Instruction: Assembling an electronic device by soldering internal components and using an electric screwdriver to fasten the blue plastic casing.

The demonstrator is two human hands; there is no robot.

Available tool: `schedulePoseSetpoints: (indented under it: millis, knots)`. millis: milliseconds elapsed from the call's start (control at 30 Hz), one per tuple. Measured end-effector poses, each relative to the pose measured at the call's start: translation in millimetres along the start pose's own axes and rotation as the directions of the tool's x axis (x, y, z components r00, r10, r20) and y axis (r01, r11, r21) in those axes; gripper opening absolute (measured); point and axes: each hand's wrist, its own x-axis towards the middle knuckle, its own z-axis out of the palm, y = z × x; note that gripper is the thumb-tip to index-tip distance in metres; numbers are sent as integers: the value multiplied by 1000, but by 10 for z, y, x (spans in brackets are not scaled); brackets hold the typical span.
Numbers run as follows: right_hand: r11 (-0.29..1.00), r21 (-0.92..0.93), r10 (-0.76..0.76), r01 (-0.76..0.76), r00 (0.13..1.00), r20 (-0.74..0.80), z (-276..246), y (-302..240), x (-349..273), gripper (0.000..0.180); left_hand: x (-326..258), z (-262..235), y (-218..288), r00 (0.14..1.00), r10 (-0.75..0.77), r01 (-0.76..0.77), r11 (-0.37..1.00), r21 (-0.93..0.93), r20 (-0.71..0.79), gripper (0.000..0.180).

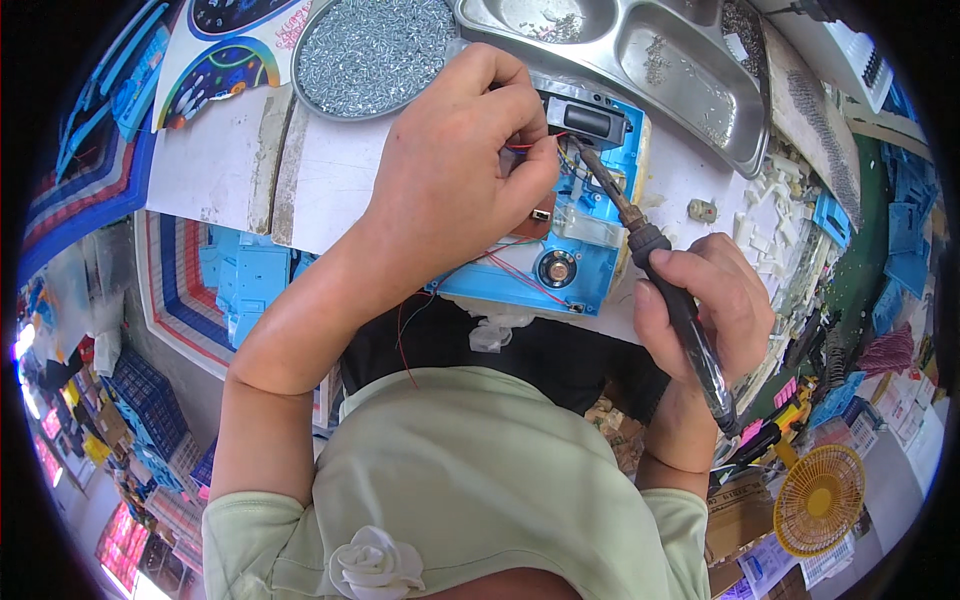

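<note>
A blue plastic housing (pixel 592 283) lies on the table in front of me, with wiring and parts inside. My left hand (pixel 465 150) reaches over its left side, thumb and fingers pinched on a thin red wire (pixel 522 147). In my right hand (pixel 712 305) is a soldering iron (pixel 684 325), gripped by its black handle. Its tip points up and left to the wire ends beside a black rectangular part (pixel 588 122); whether it touches them I cannot tell. A small round speaker (pixel 556 268) sits at the housing's near edge. My left hand hides part of the housing.
A round dish of small metal screws (pixel 375 55) stands at the back left. Behind the housing is a steel compartment tray (pixel 690 85) with small parts. White plastic pieces (pixel 770 210) lie scattered on the right. A yellow fan (pixel 818 500) is at the lower right.
</note>
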Motion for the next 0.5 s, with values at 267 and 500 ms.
schedulePoseSetpoints:
  millis: [267, 500]
  knots:
    - [1000, -23, -7, 7, 1000, 14, 7, 4, 31, 35, 5, 20, -24, 999, 30, -29, 999, 22, -15, 9]
    - [999, -25, -28, 28, 1000, 8, 37, 8, 46, 35, 7, 20, -31, 999, 42, -42, 999, 33, -24, 10]
